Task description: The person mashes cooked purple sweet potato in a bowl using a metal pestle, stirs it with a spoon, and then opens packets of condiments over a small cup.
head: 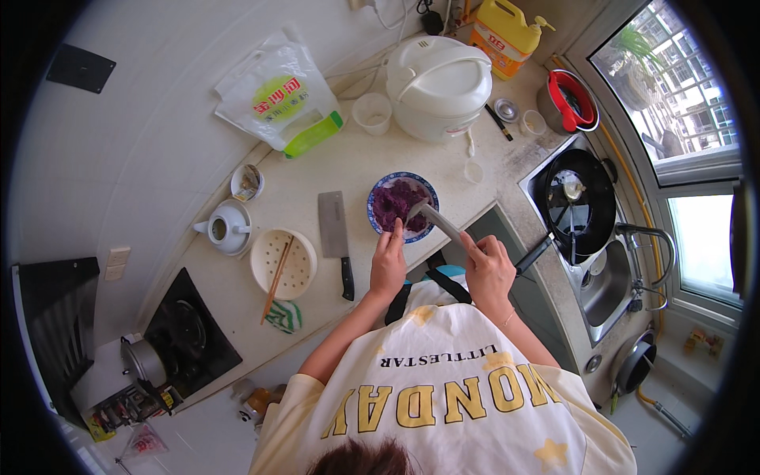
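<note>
A blue-and-white patterned bowl (435, 230) holds a purple mash (395, 199) on the countertop before me. My right hand (490, 270) is closed around the handle of a metal spoon or ladle (448, 226), whose head rests in the mash at the bowl's right side. At the bowl's near rim is my left hand (389, 263), its fingertips touching the rim or the mash; whether they grip the rim is hard to tell. A cleaver with a black handle (335, 224) lies flat to the left of the bowl.
Left of the cleaver, wooden chopsticks (277, 279) lie across a perforated white basket (306, 243), near a white teapot (224, 231). A rice cooker (439, 89) and a flour bag (285, 95) stand behind. The sink (605, 297) with a black wok (599, 208) is at the right.
</note>
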`<state>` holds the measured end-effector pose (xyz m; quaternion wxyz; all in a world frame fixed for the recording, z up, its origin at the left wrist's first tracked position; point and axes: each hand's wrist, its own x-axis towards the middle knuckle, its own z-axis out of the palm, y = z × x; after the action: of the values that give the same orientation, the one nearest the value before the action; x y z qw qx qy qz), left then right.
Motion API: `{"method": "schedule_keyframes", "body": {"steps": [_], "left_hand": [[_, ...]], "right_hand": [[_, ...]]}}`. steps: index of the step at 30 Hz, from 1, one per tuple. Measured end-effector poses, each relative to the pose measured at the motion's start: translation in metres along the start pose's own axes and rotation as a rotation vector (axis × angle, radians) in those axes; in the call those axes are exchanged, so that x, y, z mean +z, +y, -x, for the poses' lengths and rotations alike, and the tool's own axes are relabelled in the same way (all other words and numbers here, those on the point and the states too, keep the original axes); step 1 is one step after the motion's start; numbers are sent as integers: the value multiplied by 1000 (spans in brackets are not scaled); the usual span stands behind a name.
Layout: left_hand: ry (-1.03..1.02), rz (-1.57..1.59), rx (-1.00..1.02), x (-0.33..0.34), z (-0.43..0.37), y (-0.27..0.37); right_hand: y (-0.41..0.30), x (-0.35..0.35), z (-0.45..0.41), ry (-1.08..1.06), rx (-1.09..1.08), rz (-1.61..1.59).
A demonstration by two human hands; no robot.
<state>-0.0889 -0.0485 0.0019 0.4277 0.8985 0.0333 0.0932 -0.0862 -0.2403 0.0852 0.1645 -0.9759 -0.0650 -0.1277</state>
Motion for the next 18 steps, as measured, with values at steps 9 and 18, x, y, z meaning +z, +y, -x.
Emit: {"method": "schedule_keyframes", "body": {"steps": [9,18], "left_hand": [[-41,-167,-165,10,-12,-19],[-93,-21,31,7,3,-2]], "right_hand": [[-6,-3,-2,-3,13,75],[5,6,-6,-227,444,-372]]}}
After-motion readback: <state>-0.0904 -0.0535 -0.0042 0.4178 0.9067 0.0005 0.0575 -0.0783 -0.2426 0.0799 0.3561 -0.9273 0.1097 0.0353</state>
